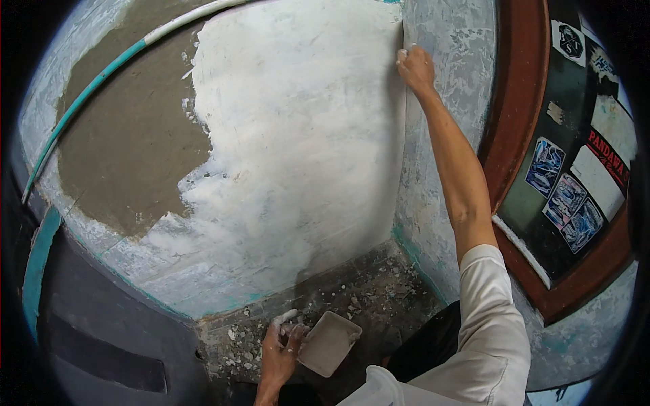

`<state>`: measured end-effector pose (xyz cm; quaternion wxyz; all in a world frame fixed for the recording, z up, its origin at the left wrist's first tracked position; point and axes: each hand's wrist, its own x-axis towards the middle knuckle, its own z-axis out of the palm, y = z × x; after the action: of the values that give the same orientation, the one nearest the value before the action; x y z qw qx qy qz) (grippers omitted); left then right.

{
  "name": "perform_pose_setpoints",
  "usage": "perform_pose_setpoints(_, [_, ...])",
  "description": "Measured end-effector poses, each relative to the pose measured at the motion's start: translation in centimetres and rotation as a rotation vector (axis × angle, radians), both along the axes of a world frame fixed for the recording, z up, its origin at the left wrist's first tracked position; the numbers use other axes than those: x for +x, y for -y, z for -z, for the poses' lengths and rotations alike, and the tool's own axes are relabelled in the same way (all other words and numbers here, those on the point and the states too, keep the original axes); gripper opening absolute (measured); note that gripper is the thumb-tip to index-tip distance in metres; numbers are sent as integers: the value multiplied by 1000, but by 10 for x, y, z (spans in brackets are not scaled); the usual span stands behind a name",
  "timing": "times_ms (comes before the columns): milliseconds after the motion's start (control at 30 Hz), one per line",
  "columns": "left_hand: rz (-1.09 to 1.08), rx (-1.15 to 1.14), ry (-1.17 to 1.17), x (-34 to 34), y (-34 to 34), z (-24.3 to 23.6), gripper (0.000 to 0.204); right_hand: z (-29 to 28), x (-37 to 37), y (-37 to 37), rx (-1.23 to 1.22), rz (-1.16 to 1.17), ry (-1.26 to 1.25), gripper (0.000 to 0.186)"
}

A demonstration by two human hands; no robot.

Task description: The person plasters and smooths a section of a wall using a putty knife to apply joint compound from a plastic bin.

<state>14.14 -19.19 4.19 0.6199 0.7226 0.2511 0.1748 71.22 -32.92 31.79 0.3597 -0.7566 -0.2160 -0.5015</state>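
Observation:
My right hand [416, 70] is raised at the inner corner of the wall, its fingers closed in a fist and smeared with white putty. Whatever it grips is hidden. Fresh white putty [298, 122] covers the wall to its left. Low down, my left hand [279, 352] has curled, putty-coated fingers at the left edge of a shallow rectangular tray [330, 344]. Pale, greyish material lies in the tray. A whitish, finger-like shape shows at the top of that hand; I cannot tell whether it is a finger or a handle.
Bare grey-brown plaster [128, 135] borders the putty on the left. A white and teal hose or pipe [101, 80] curves across it. Crumbled debris [237, 345] litters the floor by the wall. A brown wooden frame [518, 101] around a stickered dark panel [562, 169] stands at right.

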Motion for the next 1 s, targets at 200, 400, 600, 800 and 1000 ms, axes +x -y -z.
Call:
perform_pose_setpoints(200, [11,-25,-20,8,4,-15,42,-1,-43,-51,-153,-143,80,30])
perform_pose_setpoints(400, [65,4,19,15,6,0,39,44,-83,6,-41,-326,4,29])
perform_pose_setpoints(600, [38,-5,-37,5,6,-6,40,81,-21,30,81,-44,-39,29])
perform_pose_setpoints(800, [35,-29,-27,8,5,-15,39,86,2,10,61,-50,-99,26])
perform_pose_setpoints(1000, [48,117,-15,9,3,-7,37,102,-44,-37,-82,-220,-87,21])
